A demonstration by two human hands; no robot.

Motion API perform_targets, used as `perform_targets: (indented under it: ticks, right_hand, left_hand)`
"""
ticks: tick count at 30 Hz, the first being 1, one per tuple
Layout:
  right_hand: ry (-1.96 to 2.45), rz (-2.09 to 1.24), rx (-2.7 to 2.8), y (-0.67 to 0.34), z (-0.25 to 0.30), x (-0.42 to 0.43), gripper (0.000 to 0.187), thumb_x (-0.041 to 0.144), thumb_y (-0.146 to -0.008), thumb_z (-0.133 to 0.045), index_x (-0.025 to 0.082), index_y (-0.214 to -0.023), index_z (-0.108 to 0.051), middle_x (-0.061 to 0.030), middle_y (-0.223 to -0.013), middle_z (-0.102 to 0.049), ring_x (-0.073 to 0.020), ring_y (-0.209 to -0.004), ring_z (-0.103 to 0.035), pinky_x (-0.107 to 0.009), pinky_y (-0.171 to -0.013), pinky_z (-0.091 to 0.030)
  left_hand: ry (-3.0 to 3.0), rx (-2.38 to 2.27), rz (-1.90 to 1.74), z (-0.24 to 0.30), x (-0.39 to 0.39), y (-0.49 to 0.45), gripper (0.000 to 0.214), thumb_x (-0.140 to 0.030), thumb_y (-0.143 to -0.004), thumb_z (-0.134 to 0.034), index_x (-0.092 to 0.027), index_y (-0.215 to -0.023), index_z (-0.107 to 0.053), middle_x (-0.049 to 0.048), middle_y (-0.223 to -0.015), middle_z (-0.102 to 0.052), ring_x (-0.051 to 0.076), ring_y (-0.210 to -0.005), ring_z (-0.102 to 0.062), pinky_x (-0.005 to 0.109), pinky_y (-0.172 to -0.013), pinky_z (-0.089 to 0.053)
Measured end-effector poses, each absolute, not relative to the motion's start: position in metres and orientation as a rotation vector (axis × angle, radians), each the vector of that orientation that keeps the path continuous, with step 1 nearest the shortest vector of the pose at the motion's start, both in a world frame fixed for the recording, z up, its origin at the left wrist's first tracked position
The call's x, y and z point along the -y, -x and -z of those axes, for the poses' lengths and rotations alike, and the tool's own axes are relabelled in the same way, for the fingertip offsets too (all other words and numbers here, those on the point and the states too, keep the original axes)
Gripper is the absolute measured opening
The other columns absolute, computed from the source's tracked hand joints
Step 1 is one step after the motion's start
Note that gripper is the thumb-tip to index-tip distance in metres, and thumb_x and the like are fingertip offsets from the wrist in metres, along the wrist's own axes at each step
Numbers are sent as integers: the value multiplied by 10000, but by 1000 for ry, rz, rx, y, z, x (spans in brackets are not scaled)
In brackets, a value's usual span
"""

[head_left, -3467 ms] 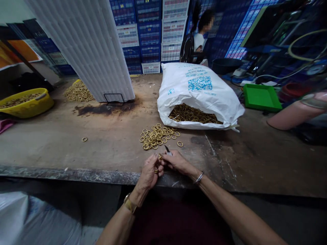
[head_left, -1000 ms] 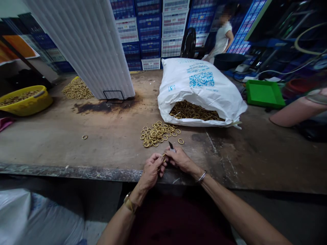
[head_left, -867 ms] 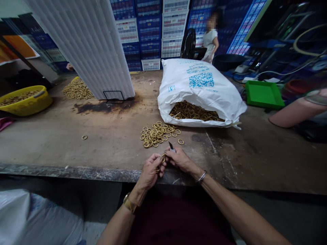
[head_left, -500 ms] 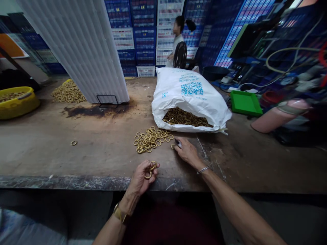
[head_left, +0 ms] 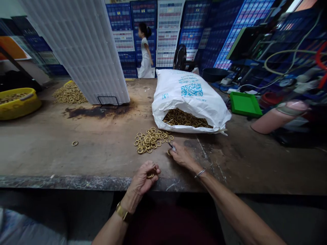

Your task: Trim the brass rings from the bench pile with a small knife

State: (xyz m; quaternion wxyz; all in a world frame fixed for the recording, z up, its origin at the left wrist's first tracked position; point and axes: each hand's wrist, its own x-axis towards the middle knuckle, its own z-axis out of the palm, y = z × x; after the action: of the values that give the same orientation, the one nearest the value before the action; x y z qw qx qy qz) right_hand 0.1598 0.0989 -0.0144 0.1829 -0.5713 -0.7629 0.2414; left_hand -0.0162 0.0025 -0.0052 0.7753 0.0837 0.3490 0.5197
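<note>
My left hand rests at the near edge of the worn table, curled round a few brass-coloured rings. My right hand lies a little farther out, fingers closed on a small dark-bladed tool, with one ring under its fingertips. Just beyond sits a loose pile of rings. Behind that pile lies an open white sack full of the same rings.
A single ring lies at the left. A yellow tub and a heap of rings stand by a white ribbed panel. A green tray and pink cylinder are at right. A person walks past stacked crates.
My hands have come apart: the right one reached out to the ring pile and is drawing a ring back, the left one stayed at the table edge. The person behind has walked left.
</note>
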Motion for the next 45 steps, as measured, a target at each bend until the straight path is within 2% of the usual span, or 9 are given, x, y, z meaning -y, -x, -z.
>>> perform_targets:
  ticks: [4, 7, 10, 17, 21, 26, 32, 38, 45]
  right_hand:
    - [1427, -1348, 1739, -144, 8, -87, 77, 251, -689, -506, 176, -703, -497, 60, -552, -435, -70, -457, -377, -189, -430, -282]
    - [1313, -1760, 1484, -133, 0, -75, 133, 291, -665, -538, 184, -710, -474, 84, -529, -411, -36, -363, -295, -175, -342, -202]
    - [1220, -1981, 1344, -128, -7, -68, 158, 282, -636, -564, 181, -697, -460, 88, -526, -431, -14, -338, -276, -157, -321, -177]
    - [1171, -2218, 1171, -124, -3, -62, 168, 234, -599, -573, 190, -701, -447, 109, -479, -421, -7, -317, -262, -136, -312, -171]
    - [1170, -2212, 1131, -123, -3, -60, 167, 282, -634, -582, 181, -708, -471, 81, -532, -483, -8, -326, -285, -140, -316, -201]
    - [1315, -1858, 1337, -126, -8, -59, 297, 454, -723, -526, 158, -733, -522, 29, -568, -542, -28, -339, -331, -167, -319, -220]
    - [1382, -1548, 1631, -121, -5, -57, 181, 336, -686, -559, 163, -648, -527, 64, -483, -441, -49, -410, -356, -174, -386, -270]
    - [1376, -1526, 1663, -119, -5, -61, 160, 319, -695, -530, 163, -664, -539, 69, -437, -432, -61, -407, -355, -186, -400, -264]
    - [1289, -1663, 1600, -121, -4, -60, 214, 375, -726, -511, 165, -689, -533, 69, -425, -433, -61, -369, -329, -185, -376, -255]
  left_hand:
    - [-258, -851, -1127, 5, -4, 13, 303, -140, -562, -749, -158, -734, -501, -6, -680, -573, 104, -612, -576, 169, -474, -439]
    - [-428, -975, -1245, 8, -5, 11, 262, -213, -614, -720, -167, -792, -534, -43, -585, -535, 73, -491, -498, 166, -432, -384]
    - [-720, -1182, -1303, 12, -3, 9, 242, -281, -693, -662, -168, -896, -596, -65, -501, -491, 58, -407, -403, 172, -410, -320]
    - [-1111, -1254, -1392, 11, 2, 3, 129, -250, -736, -623, -179, -840, -653, 25, -773, -655, 134, -713, -575, 229, -701, -425]
    - [-1129, -1310, -1380, 15, 2, 4, 80, -245, -746, -617, -183, -795, -630, 10, -694, -628, 129, -658, -552, 225, -668, -405]
    - [-1128, -1439, -1420, 20, 1, 8, 39, -223, -713, -640, -189, -732, -639, 1, -662, -593, 131, -633, -500, 220, -646, -372]
    - [-1092, -1418, -1352, 14, -1, 4, 84, -253, -721, -624, -169, -731, -625, 4, -658, -592, 116, -612, -496, 210, -609, -377]
    - [-793, -1200, -1075, 10, -1, 10, 327, -469, -736, -588, -168, -855, -540, -48, -550, -509, 48, -380, -373, 159, -365, -241]
    - [-706, -1034, -1047, 7, 3, 8, 324, -471, -727, -602, -187, -807, -469, -56, -573, -514, 34, -389, -385, 135, -357, -234]
